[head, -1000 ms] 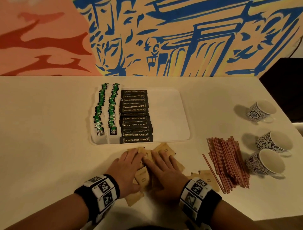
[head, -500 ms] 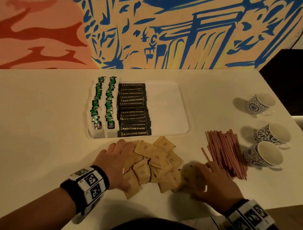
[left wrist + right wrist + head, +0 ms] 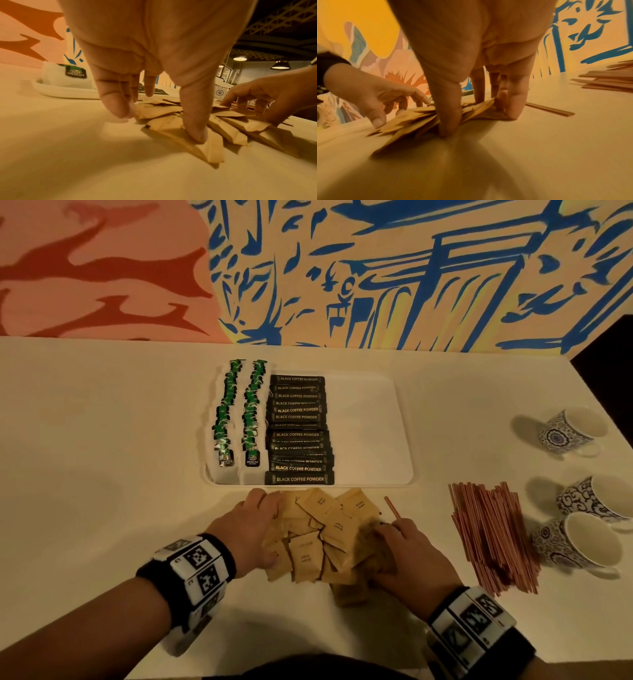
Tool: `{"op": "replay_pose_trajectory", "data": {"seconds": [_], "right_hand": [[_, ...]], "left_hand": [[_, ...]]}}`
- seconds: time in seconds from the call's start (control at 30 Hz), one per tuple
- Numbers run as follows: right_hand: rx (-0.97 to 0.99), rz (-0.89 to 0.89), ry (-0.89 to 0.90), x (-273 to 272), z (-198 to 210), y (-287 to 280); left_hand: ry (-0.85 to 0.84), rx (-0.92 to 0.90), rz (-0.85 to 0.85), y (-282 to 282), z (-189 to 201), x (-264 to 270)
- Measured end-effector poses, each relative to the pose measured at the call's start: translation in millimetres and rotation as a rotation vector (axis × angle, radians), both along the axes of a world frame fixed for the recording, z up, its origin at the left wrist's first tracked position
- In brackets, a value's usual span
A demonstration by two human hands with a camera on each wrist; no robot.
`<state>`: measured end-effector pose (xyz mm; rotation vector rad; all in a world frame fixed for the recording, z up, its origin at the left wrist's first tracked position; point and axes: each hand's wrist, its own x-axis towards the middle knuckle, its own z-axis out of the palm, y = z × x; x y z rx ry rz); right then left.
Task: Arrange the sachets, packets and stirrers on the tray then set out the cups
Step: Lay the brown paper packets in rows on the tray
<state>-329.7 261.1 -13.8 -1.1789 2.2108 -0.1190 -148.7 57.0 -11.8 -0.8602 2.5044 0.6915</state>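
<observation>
A loose pile of brown sugar sachets (image 3: pixel 318 529) lies on the table just in front of the white tray (image 3: pixel 370 433). My left hand (image 3: pixel 267 525) rests against the pile's left side, its thumb pressing one sachet (image 3: pixel 197 142) flat and its fingers nearly straight. My right hand (image 3: pixel 387 542) is at the right side and pinches a bunch of sachets (image 3: pixel 412 119) between thumb and fingers. On the tray, two rows of green tea bags (image 3: pixel 239 412) lie beside a column of black coffee packets (image 3: pixel 298 433). The tray's right half is bare.
A heap of red stirrers (image 3: pixel 489 535) lies right of the pile, and one stray stirrer (image 3: pixel 390 506) sits by my right fingers. Three patterned cups (image 3: pixel 572 433) (image 3: pixel 596 498) (image 3: pixel 575 546) lie on their sides near the table's right edge. A painted wall backs the table.
My right hand went right to the stray sachets and has come back left with them against the pile. My left hand slid to the pile's left edge.
</observation>
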Motion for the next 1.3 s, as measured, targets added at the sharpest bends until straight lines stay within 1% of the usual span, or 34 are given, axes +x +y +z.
{"op": "replay_pose_trajectory", "data": {"seconds": [0.23, 0.3, 0.37, 0.43, 0.47, 0.53, 0.57, 0.63, 0.73, 0.83, 0.93, 1.03, 1.1, 1.17, 1.2, 1.27, 1.3], "right_hand": [[-0.016, 0.048, 0.033, 5.2, -4.8, -20.2], [-0.032, 0.049, 0.008, 5.7, -4.7, -20.6], [-0.075, 0.032, -0.054, 2.3, -1.2, -18.1], [-0.174, -0.037, -0.123, -5.5, 5.8, -13.1], [-0.235, -0.099, -0.138, -11.4, 8.8, -10.2], [-0.327, -0.219, -0.083, -24.3, 11.3, -6.7], [-0.325, -0.253, -0.033, -30.2, 10.6, -7.3], [-0.253, -0.276, 0.015, -38.0, 6.2, -13.4], [-0.107, -0.262, 0.009, -39.8, 0.1, -25.2], [-0.045, -0.284, -0.009, -40.4, -2.9, -25.3], [-0.020, -0.329, -0.030, -45.0, -3.2, -9.9], [0.034, -0.351, -0.032, -54.5, -1.0, 11.1], [0.030, -0.384, -0.024, -60.6, 1.5, 20.3], [-0.033, -0.392, 0.020, -61.6, 4.1, 21.7], [-0.076, -0.379, 0.033, -59.4, 5.2, 19.3], [-0.134, -0.350, 0.011, -49.4, 8.1, 9.3], [-0.132, -0.345, -0.024, -43.6, 8.9, 3.7]], "left_hand": [[-0.012, -0.013, 0.006, -11.7, -0.9, 5.3], [-0.004, -0.011, 0.014, -12.4, -0.8, 6.2], [0.016, -0.015, 0.018, -12.6, 1.3, 7.5], [0.060, -0.043, 0.007, -12.1, 5.6, 8.0], [0.099, -0.065, -0.005, -11.5, 8.2, 7.1], [0.187, -0.113, -0.047, -8.4, 14.1, 1.5], [0.225, -0.126, -0.079, -5.5, 16.3, -2.8], [0.264, -0.128, -0.179, 2.7, 19.2, -13.8], [0.214, -0.099, -0.361, 16.7, 15.9, -29.4], [0.137, -0.073, -0.432, 24.0, 8.7, -36.2], [0.097, -0.045, -0.424, 25.0, 5.8, -34.7], [0.128, -0.006, -0.400, 21.5, 5.9, -30.0], [0.206, 0.008, -0.333, 15.5, 4.5, -25.0], [0.286, -0.007, -0.214, 8.3, 4.0, -18.8], [0.300, -0.024, -0.161, 5.1, 4.0, -15.6], [0.270, -0.075, -0.095, 1.2, 4.7, -9.8], [0.234, -0.104, -0.080, 0.7, 5.6, -7.4]]}}
